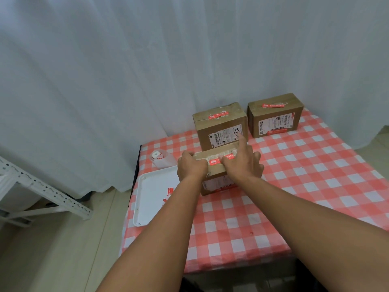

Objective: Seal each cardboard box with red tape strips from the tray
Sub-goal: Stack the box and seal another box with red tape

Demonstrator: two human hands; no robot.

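A small cardboard box (215, 178) lies on the checked tablecloth just right of the white tray (151, 192). A red tape strip (217, 160) runs along its top seam. My left hand (190, 166) grips the box's left end, fingers curled over its top edge. My right hand (242, 161) presses the strip down, thumb on the tape and index finger stretched forward. Two more boxes stand behind: the middle box (221, 127) and the far right box (275, 115), each with a red strip on top. Red strips (169, 194) lie in the tray, partly hidden by my left forearm.
A tape roll (156, 154) sits on a clear holder behind the tray. The table (315, 186) wears a red-and-white checked cloth and ends at its left edge beside the tray. White curtains hang behind. A white metal rack (42, 192) stands on the floor at the left.
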